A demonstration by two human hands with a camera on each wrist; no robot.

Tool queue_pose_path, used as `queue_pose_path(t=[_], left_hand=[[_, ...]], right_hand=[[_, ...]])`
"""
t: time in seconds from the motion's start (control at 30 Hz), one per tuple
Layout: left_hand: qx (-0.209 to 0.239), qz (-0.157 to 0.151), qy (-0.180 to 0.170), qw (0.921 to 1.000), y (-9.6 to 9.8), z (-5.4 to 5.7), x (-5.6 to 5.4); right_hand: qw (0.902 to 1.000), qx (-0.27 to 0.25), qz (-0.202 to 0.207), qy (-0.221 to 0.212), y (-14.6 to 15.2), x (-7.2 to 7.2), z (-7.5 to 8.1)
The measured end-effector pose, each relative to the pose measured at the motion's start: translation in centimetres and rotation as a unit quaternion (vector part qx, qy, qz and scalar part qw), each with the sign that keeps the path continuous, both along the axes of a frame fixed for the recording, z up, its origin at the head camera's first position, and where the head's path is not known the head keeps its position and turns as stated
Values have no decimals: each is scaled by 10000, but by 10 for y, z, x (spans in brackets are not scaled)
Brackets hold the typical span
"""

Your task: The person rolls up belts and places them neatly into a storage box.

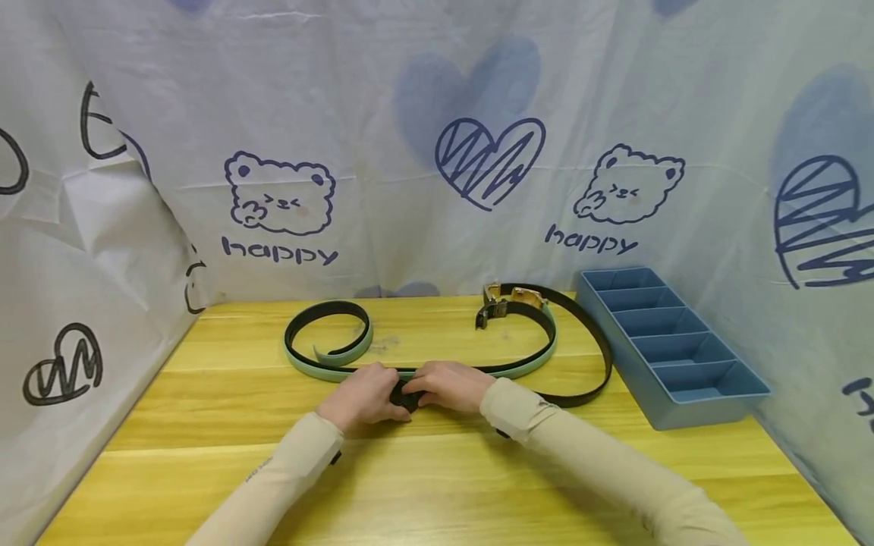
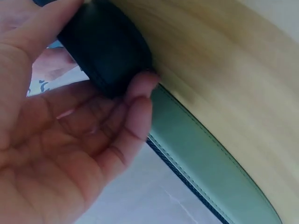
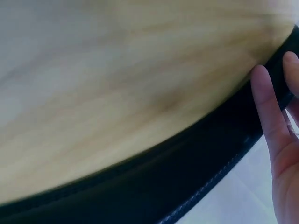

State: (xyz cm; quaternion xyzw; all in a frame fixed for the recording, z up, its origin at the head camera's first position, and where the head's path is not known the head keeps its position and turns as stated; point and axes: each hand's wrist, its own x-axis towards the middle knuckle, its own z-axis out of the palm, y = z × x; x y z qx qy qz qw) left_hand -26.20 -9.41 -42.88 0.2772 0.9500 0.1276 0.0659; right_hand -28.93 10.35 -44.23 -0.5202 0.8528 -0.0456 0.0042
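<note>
My left hand (image 1: 367, 396) and right hand (image 1: 452, 385) meet at the front middle, both gripping a rolled end (image 1: 407, 397) of a black belt (image 1: 576, 400). In the left wrist view the dark roll (image 2: 105, 44) sits between the left thumb and curled fingers. From the right hand the black belt (image 3: 201, 154) runs off in a long curve, with fingertips right on it in the right wrist view. Just behind the hands lies a belt with a light green face (image 1: 317, 370) and black back, standing on edge, its left end curled in a loop.
Metal buckles (image 1: 527, 296) of the belts lie together at the back right. A blue-grey divided tray (image 1: 696, 409) with several compartments stands at the table's right side. A printed white cloth (image 1: 382, 189) hangs behind the yellow wood-grain table (image 1: 437, 485).
</note>
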Motion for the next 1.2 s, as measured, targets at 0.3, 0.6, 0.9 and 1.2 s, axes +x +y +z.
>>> queue_pose_path(t=[0.3,0.6,0.9,1.2], left_hand=[[-142,9,127,9998,2,-2,0],[-418,167,721,9964,9,-4,-2],[-58,-154,-85,9998,6,1,-7],[-348,25,600,9976,12,-1,-5]], right_hand=[[9996,-125,160,211,4,1,-2],[9988,-260,177,371,4,2,-4],[9997,-24,-68,225,14,-2,-1],[9997,-160,54,203,10,1,-3]])
